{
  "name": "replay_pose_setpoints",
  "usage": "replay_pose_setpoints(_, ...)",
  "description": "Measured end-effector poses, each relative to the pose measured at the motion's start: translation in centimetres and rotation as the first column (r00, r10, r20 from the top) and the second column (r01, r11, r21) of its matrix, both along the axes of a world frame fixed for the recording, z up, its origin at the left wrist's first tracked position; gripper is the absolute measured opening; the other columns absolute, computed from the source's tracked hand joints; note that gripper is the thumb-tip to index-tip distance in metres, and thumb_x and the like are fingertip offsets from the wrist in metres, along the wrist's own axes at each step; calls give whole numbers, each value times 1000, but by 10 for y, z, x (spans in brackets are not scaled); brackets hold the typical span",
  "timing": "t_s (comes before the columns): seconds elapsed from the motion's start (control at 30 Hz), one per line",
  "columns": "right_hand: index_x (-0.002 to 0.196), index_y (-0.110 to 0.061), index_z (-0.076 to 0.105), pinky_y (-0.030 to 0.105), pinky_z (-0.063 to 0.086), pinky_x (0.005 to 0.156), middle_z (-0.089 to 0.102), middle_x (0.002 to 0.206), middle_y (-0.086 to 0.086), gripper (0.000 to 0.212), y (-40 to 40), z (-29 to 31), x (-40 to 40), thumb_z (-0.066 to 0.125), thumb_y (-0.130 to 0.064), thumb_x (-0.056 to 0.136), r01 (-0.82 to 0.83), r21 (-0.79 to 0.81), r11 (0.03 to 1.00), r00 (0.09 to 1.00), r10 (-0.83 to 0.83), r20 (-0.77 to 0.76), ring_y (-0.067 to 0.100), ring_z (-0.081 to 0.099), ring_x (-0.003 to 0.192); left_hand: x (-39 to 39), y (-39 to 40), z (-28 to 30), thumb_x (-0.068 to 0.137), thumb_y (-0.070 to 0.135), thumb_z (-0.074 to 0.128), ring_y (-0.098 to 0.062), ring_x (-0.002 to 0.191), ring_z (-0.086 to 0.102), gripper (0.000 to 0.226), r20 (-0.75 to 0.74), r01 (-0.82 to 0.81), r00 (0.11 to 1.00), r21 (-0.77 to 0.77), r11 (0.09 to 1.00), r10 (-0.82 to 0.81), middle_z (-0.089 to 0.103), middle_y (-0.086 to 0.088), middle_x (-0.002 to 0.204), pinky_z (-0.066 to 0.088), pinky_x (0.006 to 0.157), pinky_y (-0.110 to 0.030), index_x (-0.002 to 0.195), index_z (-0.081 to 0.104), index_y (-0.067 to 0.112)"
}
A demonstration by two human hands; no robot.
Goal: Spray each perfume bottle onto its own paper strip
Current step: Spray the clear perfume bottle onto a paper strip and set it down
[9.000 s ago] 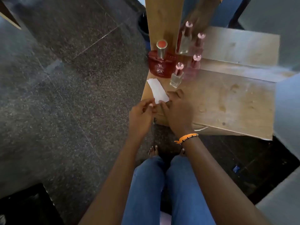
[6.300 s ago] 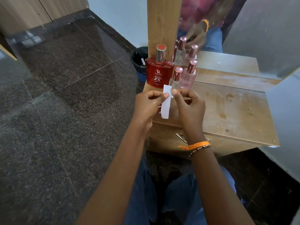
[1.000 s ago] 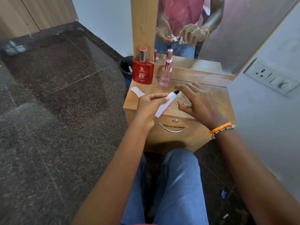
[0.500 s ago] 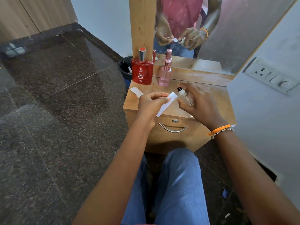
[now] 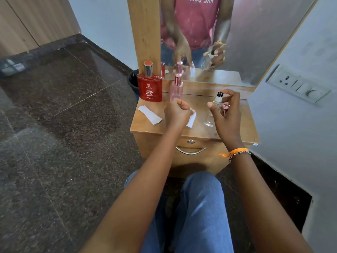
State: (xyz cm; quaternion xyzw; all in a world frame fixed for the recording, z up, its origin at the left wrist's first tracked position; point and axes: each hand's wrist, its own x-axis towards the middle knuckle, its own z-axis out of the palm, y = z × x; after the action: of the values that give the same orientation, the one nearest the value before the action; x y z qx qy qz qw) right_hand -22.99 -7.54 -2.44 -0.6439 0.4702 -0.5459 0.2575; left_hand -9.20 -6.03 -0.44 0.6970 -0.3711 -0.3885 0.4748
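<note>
Two hands are working above the wooden table [image 5: 242, 132]. The right hand [image 5: 227, 114] is wrapping around a clear perfume bottle [image 5: 215, 108], forefinger resting on its nozzle and the pink cap [image 5: 225, 109] tucked in the palm. The left hand [image 5: 177, 114] is pinching a paper strip [image 5: 191, 120] just beside it. For a clean spray, the nozzle should be facing the strip's free end, held near but not touching, with one short press. A second strip [image 5: 149, 114] is lying near the red bottle [image 5: 150, 86] and pink bottle [image 5: 176, 88], both standing capped at the back.
</note>
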Motion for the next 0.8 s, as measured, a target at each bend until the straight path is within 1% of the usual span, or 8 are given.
replay_pose_setpoints(0.1, 112, -18, 45, 8, 41, 70, 49, 89, -20, 36, -11, 1, 0, 67, -22, 85, 5, -7, 1000, 999, -4, 47, -8, 48, 76, -9, -11, -3, 71, 9, 77, -14, 75, 55, 25, 101, 8, 995, -5, 1000, -8, 59, 2, 81, 40, 60, -20, 76, 53, 16)
replay_pose_setpoints(0.2, 110, -19, 42, 9, 41, 70, 47, 92, -19, 37, -23, 4, 4, 68, -16, 84, -20, -22, 1000, 996, 22, 81, -9, 47, 75, -16, -17, -8, 74, 6, 73, -23, 83, 61, 25, 191, -4, 982, -6, 1000, 5, 67, -7, 86, 46, 68, -27, 66, 53, 17)
replay_pose_setpoints(0.27, 108, -18, 41, 9, 40, 69, 47, 92, -17, 38, -31, 5, 9, 69, -15, 83, -42, -25, 999, 995, 44, 85, -9, 46, 73, -18, -17, -14, 76, 1, 67, -27, 86, 63, 27, 233, -18, 972, -10, 1000, 20, 68, -10, 87, 49, 71, -33, 61, 52, 18)
replay_pose_setpoints(0.37, 106, -20, 40, 12, 41, 69, 48, 94, -15, 40, -40, 3, 18, 70, -13, 80, -82, -5, 997, 994, 82, 78, -3, 45, 72, -19, -17, -21, 77, 0, 61, -28, 83, 63, 16, 289, -20, 957, -21, 1000, 25, 67, -11, 87, 49, 69, -34, 67, 57, 11)
replay_pose_setpoints(0.47, 105, -20, 40, 19, 42, 69, 48, 95, -14, 40, -47, -1, 24, 70, -11, 80, -122, 12, 992, 991, 121, 63, 3, 44, 72, -22, -17, -22, 79, 4, 58, -28, 84, 63, 8, 367, 2, 930, -40, 999, 13, 67, -9, 88, 51, 72, -38, 74, 62, 8)
replay_pose_setpoints(0.6, 104, -21, 40, 15, 38, 64, 48, 93, -15, 41, -53, -3, 26, 70, -8, 80, -156, 25, 988, 987, 155, 33, 1, 40, 65, -25, -15, -24, 80, 5, 56, -30, 87, 61, 11, 414, 5, 910, -59, 998, 20, 67, -9, 88, 49, 71, -41, 72, 58, 12)
replay_pose_setpoints(0.73, 105, -19, 40, 13, 37, 60, 46, 93, -16, 40, -55, -4, 26, 69, -7, 80, -180, 16, 984, 984, 180, -12, 3, 38, 64, -25, -16, -27, 79, 7, 59, -28, 85, 61, 7, 430, -18, 902, -44, 999, 35, 68, -6, 85, 43, 62, -33, 75, 62, 12)
replay_pose_setpoints(0.8, 106, -19, 41, 12, 36, 59, 46, 93, -16, 40, -55, -4, 26, 69, -7, 80, -186, 17, 982, 982, 186, -26, 1, 37, 62, -23, -17, -27, 80, 12, 63, -27, 82, 62, 4, 414, -12, 910, -39, 999, 27, 68, -5, 82, 45, 61, -33, 75, 62, 11)
